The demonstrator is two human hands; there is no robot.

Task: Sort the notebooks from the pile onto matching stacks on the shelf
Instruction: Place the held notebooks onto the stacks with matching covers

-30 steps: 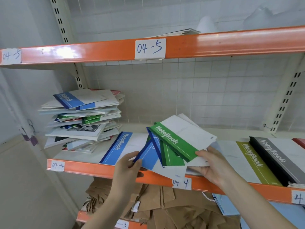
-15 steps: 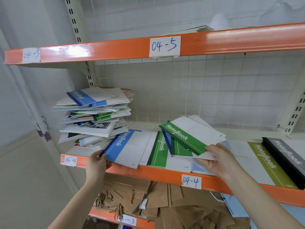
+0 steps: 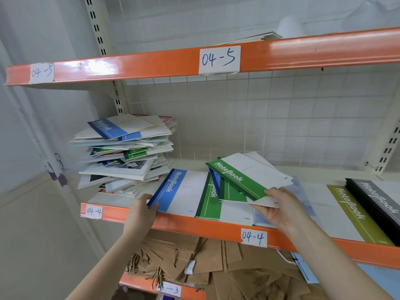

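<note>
A messy pile of mixed notebooks stands at the left of the 04-4 shelf. Beside it lies a blue notebook; my left hand grips its front left corner at the shelf edge. A green notebook lies to its right. My right hand holds a fan of several notebooks above the shelf, a green one on top, blue and green ones under it. Further right lie an olive notebook and a black and grey stack.
The orange 04-5 shelf beam runs overhead with papers on it. Brown paper bags fill the shelf below. A pale blue sheet lies under the fan. A white wire grid backs the shelf.
My left hand laid the blue notebook on the shelf beside the pile and now grips its corner. The fan in my right hand holds fewer notebooks. The camera moved left.
</note>
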